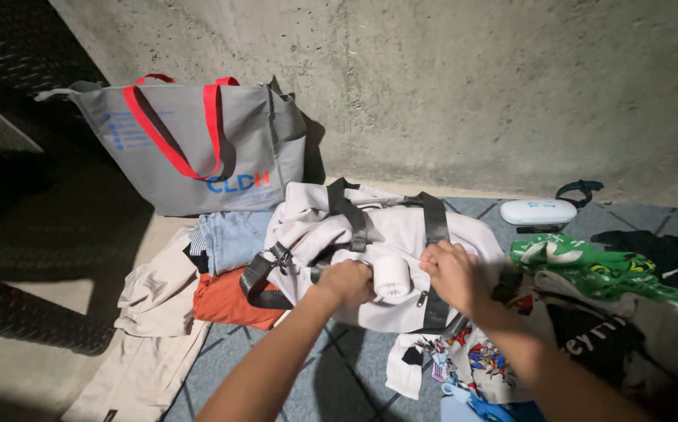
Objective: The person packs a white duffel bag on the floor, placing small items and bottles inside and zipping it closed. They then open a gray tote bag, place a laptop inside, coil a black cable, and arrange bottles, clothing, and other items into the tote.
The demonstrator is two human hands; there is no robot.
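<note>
- Rough grey concrete wall (448,86) fills the background, and below it lies a floor of blue-grey tiles (355,375) with dark joints; the white duffel bag (390,234) in the middle serves as the landmark for all places.
- Far to the left of the duffel bag, a beige garment (159,293) lies spread on the floor.
- Behind it and to the upper left of the duffel bag, a grey tote bag (190,148) with red handles stands against the wall.
- Just left of the duffel bag lies a folded light blue denim piece (233,234), and under it an orange cloth (226,301), both touching the bag's side.
- The duffel bag itself is white with dark grey straps (347,207) and lies flat on the tiles.
- The left hand (347,283) rests on the front of the duffel bag, its fingers clenched around a dark strap end beside a white fabric roll (392,278).
- The right hand (452,273) is on the other side of this roll, its fingers bent and pinching the bag's white fabric near a strap; what exactly they grip I cannot tell.
- In front of the duffel bag, under the right forearm, lies a white shirt with a colourful print (472,363).
- Right of the duffel bag lies a green patterned garment (589,270), with dark clothes beside it.
- To the upper right of the duffel bag, near the wall, a white oblong case (538,212) lies on the tiles.
</note>
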